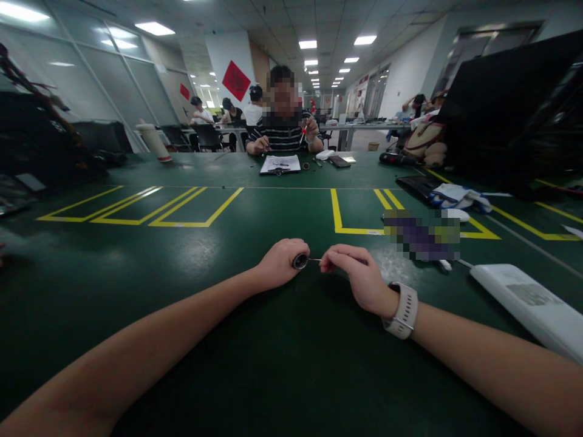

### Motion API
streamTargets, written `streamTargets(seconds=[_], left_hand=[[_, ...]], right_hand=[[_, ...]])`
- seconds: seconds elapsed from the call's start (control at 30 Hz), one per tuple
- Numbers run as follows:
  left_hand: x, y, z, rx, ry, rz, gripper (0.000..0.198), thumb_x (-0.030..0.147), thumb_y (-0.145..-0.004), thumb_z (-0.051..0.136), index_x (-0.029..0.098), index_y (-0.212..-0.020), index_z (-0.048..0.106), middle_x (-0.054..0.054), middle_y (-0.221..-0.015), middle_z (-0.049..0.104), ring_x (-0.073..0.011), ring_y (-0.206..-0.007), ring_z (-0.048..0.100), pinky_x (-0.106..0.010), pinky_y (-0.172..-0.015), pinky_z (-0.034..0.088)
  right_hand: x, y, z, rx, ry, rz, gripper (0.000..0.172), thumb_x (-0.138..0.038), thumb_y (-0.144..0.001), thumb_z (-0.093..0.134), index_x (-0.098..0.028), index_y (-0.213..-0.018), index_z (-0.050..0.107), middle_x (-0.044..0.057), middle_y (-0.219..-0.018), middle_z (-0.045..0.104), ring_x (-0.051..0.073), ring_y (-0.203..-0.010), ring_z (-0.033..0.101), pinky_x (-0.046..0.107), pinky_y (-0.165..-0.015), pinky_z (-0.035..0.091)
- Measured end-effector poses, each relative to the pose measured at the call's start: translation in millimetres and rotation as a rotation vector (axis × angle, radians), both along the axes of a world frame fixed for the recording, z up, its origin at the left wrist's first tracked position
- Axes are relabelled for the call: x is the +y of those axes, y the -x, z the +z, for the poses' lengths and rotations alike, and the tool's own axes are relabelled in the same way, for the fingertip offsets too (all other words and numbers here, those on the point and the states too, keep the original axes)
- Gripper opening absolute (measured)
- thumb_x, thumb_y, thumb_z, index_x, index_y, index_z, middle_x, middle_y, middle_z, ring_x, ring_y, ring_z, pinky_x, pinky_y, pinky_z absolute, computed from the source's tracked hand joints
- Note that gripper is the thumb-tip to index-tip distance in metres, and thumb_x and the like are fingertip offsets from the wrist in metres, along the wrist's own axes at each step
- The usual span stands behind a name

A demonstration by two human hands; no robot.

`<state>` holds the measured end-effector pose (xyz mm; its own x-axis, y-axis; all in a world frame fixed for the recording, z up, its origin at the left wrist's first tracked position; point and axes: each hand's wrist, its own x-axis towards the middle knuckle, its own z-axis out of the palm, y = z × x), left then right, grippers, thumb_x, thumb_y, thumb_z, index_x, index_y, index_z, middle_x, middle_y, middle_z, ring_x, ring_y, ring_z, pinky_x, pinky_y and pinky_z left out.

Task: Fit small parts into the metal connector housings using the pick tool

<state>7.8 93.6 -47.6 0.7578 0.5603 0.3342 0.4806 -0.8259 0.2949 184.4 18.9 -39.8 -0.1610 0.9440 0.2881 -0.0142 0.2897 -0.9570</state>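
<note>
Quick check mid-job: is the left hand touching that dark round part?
Touching. The head view shows the left hand closed around the dark round part, whose round end faces out against the curled fingers.
</note>
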Motion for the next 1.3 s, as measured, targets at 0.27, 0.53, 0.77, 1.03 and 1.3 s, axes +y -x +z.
streamTargets(seconds=[0.27, 0.53, 0.77, 1.03, 1.3], left_hand=[[1.6, -0.8, -0.9, -0.069, 0.034, -0.046, 0.011, 0.008, -0.072, 0.049, 0.016, -0.066, 0.046, 0.003, -0.064, 0.047, -0.0103, -0.058, 0.045, -0.022, -0.057, 0.035], [0.0, -0.9, -1.2, -0.01, -0.011, 0.005, 0.01, 0.006, -0.07, 0.051, 0.016, -0.068, 0.049, 0.002, -0.066, 0.05, -0.0118, -0.062, 0.048, -0.025, -0.061, 0.036], [0.1, -0.2, -2.2, 0.032, -0.03, -0.014, 0.011, 0.006, -0.072, 0.05, 0.016, -0.068, 0.05, 0.002, -0.067, 0.051, -0.0119, -0.063, 0.049, -0.026, -0.063, 0.037], [2.2, 0.1, -1.0, -0.03, 0.059, 0.027, 0.01, 0.008, -0.072, 0.05, 0.016, -0.066, 0.048, 0.002, -0.066, 0.049, -0.0114, -0.061, 0.047, -0.024, -0.058, 0.036], [2.7, 0.2, -1.4, -0.058, 0.108, 0.056, 0.008, 0.009, -0.071, 0.052, 0.016, -0.068, 0.049, 0.002, -0.067, 0.05, -0.0117, -0.063, 0.049, -0.024, -0.059, 0.037]], right_hand=[[7.8, 0.9, -11.9, 0.248, 0.171, 0.011, 0.023, -0.025, -0.081, 0.05, -0.016, -0.065, 0.063, 0.003, -0.066, 0.06, 0.014, -0.063, 0.054, 0.029, -0.061, 0.042], [-13.0, 4.8, 11.4, -0.446, -0.314, -0.084, 0.021, -0.02, -0.085, 0.046, -0.017, -0.069, 0.059, 0.002, -0.069, 0.058, 0.016, -0.067, 0.053, 0.031, -0.065, 0.041], [-0.4, -1.7, 5.0, -0.139, -0.069, 0.016, 0.025, -0.023, -0.083, 0.048, -0.017, -0.065, 0.063, 0.002, -0.066, 0.059, 0.016, -0.066, 0.055, 0.031, -0.064, 0.041], [11.1, -3.5, -10.9, 0.226, 0.181, 0.003, 0.022, -0.025, -0.079, 0.051, -0.016, -0.064, 0.064, 0.002, -0.065, 0.06, 0.014, -0.063, 0.054, 0.029, -0.06, 0.041], [8.1, -1.8, -7.4, 0.265, 0.154, -0.069, 0.022, -0.023, -0.077, 0.054, -0.017, -0.058, 0.063, 0.001, -0.058, 0.059, 0.014, -0.058, 0.053, 0.029, -0.058, 0.039]])
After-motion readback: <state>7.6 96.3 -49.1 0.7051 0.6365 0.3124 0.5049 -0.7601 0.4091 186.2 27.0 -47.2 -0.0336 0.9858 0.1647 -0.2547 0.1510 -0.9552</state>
